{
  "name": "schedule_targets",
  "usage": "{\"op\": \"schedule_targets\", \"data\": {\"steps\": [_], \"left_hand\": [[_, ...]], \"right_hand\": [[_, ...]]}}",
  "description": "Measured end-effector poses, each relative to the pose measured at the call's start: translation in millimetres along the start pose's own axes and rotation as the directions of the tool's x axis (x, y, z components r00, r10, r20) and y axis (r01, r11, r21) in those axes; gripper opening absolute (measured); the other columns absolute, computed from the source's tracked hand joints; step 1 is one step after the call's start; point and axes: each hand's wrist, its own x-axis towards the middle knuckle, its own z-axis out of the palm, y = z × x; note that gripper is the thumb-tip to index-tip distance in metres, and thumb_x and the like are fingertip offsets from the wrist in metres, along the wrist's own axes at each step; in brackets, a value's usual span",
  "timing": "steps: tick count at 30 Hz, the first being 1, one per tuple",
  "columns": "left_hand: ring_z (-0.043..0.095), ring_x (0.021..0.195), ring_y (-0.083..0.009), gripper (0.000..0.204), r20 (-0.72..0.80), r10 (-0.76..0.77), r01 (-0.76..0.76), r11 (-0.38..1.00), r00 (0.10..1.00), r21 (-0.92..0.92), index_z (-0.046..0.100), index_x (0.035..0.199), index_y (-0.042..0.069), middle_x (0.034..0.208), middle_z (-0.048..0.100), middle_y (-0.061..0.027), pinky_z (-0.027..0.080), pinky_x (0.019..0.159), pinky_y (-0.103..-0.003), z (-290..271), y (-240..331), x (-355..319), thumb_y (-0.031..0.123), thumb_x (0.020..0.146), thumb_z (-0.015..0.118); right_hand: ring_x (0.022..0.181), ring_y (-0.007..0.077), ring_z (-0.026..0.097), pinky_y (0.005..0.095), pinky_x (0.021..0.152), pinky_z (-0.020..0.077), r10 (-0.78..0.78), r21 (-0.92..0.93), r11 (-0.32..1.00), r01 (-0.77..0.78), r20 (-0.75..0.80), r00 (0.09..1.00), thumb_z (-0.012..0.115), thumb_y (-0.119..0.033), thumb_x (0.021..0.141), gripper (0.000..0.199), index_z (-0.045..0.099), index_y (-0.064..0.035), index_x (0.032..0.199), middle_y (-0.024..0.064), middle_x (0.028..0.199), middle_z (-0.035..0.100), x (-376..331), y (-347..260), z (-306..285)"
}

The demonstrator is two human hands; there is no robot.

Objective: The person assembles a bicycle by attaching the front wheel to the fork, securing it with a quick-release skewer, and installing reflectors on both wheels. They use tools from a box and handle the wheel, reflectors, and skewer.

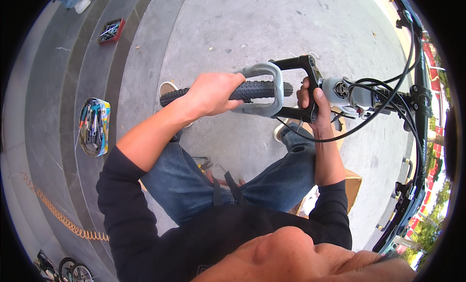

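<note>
A bicycle's front suspension fork lies across the upper middle, with grey lower legs joined by an arch [277,88] and a black crown [311,75]. Between the legs sits a knobby black tire [262,89]. My left hand [216,93] is closed over the grey legs and the tire, its fingers at the far leg and thumb at the near one; the exact grip is partly hidden. From the near side my right hand [318,105] wraps round the black crown, thumb up, fingers behind. Beside it are the grey head tube [335,90] and curving black cables [359,131].
Handlebars [421,100] rise along the right. On the steps at left stand a tub of hand tools [95,127] and a red box of metal parts [111,31]. An orange coiled hose [58,214] trails below. Pliers [206,165] lie between my legs, near a cardboard box [354,187].
</note>
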Motion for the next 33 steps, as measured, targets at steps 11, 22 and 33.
{"op": "schedule_targets", "data": {"steps": [11, 22, 33], "left_hand": [[0.045, 0.155, -0.0417, 0.117, 0.002, -0.458, 0.457, 0.887, 0.889, 0.064, 0.048, 0.163, 0.016, 0.167, 0.048, -0.0187, 0.042, 0.126, -0.051, -56.8, -109.7, -125.6, 0.026, 0.059, 0.101], [0.046, 0.156, -0.0428, 0.133, -0.043, -0.127, 0.118, 0.977, 0.991, -0.177, 0.043, 0.167, 0.011, 0.166, 0.050, -0.0217, 0.039, 0.129, -0.051, -56.1, -87.4, -90.1, 0.053, 0.055, 0.101], [0.051, 0.152, -0.0407, 0.122, -0.054, -0.123, 0.109, 0.971, 0.991, -0.214, 0.048, 0.163, 0.009, 0.160, 0.057, -0.0192, 0.041, 0.127, -0.050, -56.2, -87.0, -87.9, 0.045, 0.058, 0.100]], "right_hand": [[0.061, 0.0059, 0.043, 0.0234, 0.055, 0.0310, -0.082, 0.065, 0.994, 0.085, -0.038, 0.996, 0.073, -0.058, 0.099, 0.060, 0.059, -0.0039, 0.121, -0.0033, 0.068, 0.057, -12.6, -12.0, 16.3], [0.059, 0.0043, 0.040, 0.0226, 0.050, 0.0259, -0.082, -0.011, 0.997, 0.081, -0.091, 0.993, 0.074, -0.063, 0.097, 0.065, 0.058, -0.0047, 0.120, -0.0061, 0.067, 0.057, -14.4, -18.7, 24.8], [0.059, 0.0046, 0.039, 0.0227, 0.050, 0.0272, -0.100, -0.028, 0.995, 0.098, -0.056, 0.993, 0.071, -0.063, 0.099, 0.064, 0.058, -0.0042, 0.120, -0.0060, 0.067, 0.057, -11.3, -16.3, 21.8]]}}
